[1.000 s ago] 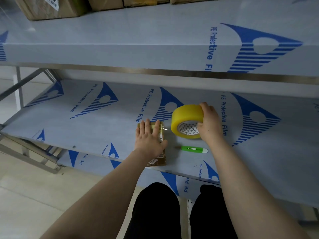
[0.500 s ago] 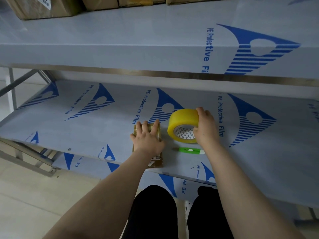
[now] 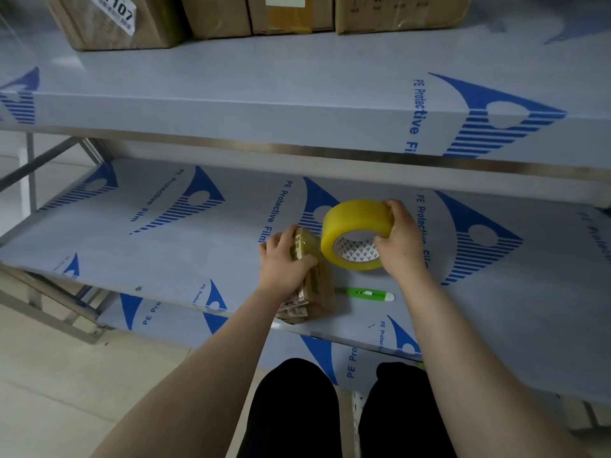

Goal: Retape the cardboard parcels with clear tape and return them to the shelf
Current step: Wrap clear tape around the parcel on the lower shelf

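Two hands, one on the parcel, one on the tape

Nearest, below the shelf edge: knees in black trousers (image 3: 294, 408), with pale floor tiles (image 3: 66, 375) to the left. On the near edge of the middle shelf (image 3: 165, 246), lying lengthwise from near to far: small cardboard parcel (image 3: 319, 292), printed label at its near end, glossy tape over its far end. Clamped over the parcel's far half from the left: left hand (image 3: 282, 264), fingers curled round the far-left edge, thumb pressed across the top. Just right of the parcel's near half, flat on the shelf and held by neither hand: green cutter (image 3: 370, 295). Farther back, right beside the parcel's far end: yellowish tape roll (image 3: 355, 219), upright on edge, core turned toward the near side. Wrapped round the roll's right side: right hand (image 3: 403, 249), fingers over the top, thumb hooked into the core. Any strip between roll and parcel: not discernible. Above and beyond: upper shelf (image 3: 264, 94) under blue-printed protective film, with a row of cardboard boxes (image 3: 132, 21) along its far side.
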